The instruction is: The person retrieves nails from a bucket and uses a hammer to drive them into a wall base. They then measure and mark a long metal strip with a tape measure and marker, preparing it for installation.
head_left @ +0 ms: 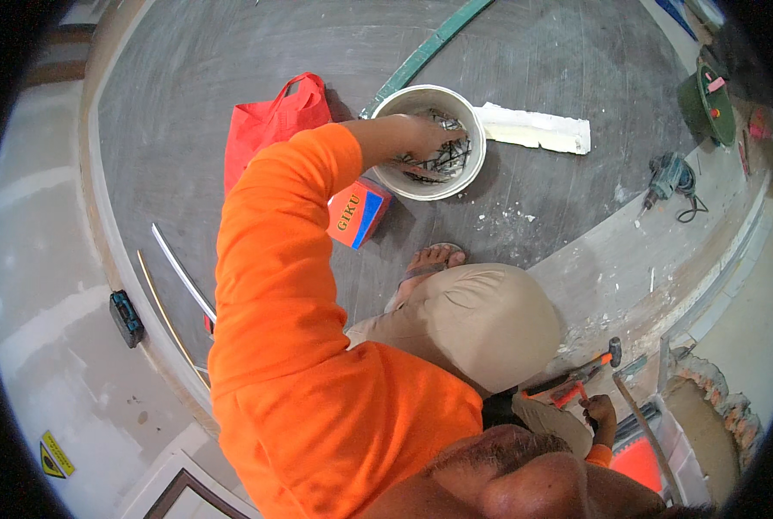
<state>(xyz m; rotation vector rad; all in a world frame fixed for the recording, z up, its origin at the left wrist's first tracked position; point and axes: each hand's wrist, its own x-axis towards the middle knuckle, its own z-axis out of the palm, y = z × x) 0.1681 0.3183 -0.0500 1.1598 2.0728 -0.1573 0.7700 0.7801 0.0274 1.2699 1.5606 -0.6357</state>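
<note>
- Right by the person, a tan-trousered knee (490, 320) and a sandalled foot (434, 259) are showing over a dusty grey floor (568, 216), with white crumbs (518, 227) littering it.
- Further out, a power drill (668, 179) is lying off to the right, a dark green tub (706, 108) is sitting beyond that, and a patchy pale wall (36, 190) is bending along the left.
- Hard to make out: the right hand (601, 410) is curling low down near a hammer (607, 355), and I can't tell if its fingers are gripping anything.
- The orange sleeve (274, 251) is covering part of a red bag (265, 125), and a green strip (429, 56) is running off the top edge.
- Main thing: a round white bucket (478, 149) is standing on the floor just beside an orange box (359, 212), holding tangled thin dark pieces (455, 160).
- The left hand (421, 138) is reaching inside; can't tell whether those fingers are pinching any.
</note>
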